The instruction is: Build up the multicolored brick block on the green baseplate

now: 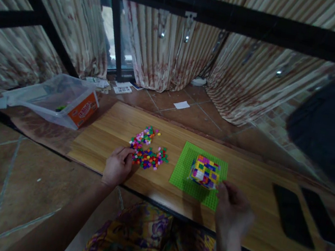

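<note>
My left hand (118, 165) is at the near left edge of a pile of small colourful building bricks (148, 157). Its fingers are curled in and pressed together, and whatever they pinch is hidden. A box-shaped build of multicoloured bricks (205, 171) stands on a green baseplate (183, 169) to the right of the pile. Beside the build's near right corner is my right hand (234, 209), slightly blurred, with thumb and fingers closed together. I cannot make out what lies between those fingertips, or whether they touch the build.
The wooden table (116, 123) is long and low. Two dark flat phone-like slabs (294, 215) lie at its right end. A clear plastic bin (58, 98) with an orange label sits on the floor at the left. Papers (181, 105) lie on the tiles before the curtains (172, 58).
</note>
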The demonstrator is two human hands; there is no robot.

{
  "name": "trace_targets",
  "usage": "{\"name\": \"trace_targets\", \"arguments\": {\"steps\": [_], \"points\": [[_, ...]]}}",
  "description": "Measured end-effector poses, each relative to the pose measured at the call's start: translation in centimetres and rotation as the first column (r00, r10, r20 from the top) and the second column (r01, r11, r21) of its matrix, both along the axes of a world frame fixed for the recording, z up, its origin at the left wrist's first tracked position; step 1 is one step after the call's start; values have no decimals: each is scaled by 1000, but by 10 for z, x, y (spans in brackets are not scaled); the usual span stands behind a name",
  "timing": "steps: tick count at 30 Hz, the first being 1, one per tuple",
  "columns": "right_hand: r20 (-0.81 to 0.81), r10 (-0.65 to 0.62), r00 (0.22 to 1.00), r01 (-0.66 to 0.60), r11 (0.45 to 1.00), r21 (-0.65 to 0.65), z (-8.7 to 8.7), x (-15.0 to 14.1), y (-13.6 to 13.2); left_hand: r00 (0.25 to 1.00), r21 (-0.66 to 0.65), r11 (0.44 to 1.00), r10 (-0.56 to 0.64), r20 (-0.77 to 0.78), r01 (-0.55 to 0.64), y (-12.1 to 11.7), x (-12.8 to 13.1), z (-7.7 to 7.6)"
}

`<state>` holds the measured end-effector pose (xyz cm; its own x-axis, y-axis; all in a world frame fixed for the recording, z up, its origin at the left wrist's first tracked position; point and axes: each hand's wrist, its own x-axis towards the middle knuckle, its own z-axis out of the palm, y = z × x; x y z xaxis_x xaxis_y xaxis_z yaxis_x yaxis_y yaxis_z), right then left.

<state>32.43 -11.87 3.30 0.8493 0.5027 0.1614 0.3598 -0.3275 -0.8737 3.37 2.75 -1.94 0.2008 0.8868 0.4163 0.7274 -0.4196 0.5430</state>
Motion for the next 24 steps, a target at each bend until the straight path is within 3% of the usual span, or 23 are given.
{"name": "trace_targets", "arguments": {"steps": [2,5,8,11,16,24], "points": [[-23,44,999,-44,999,25,3,-14,-2,1000,-9,1000,7,3,-7,-1,1,0],[-35,230,972,-231,973,-2,1,-46,1,1000,-24,1000,16,9,-15,-3,2,0],[-7,484,875,-483,874,-52,-9,-79,10,1000,-38,999,22,6,-22,-4,2,0],[89,640,763,-633,769,-93,-22,-103,25,1000,-41,999,23,4,-23,-4,2,0],[313,695,647,-678,712,-182,-38,-123,56,1000,-41,999,11,22,-10,-5,3,-1],[426,712,558,-642,696,-321,-45,-133,77,998,-29,1000,7,55,-6,-5,3,-2]]}}
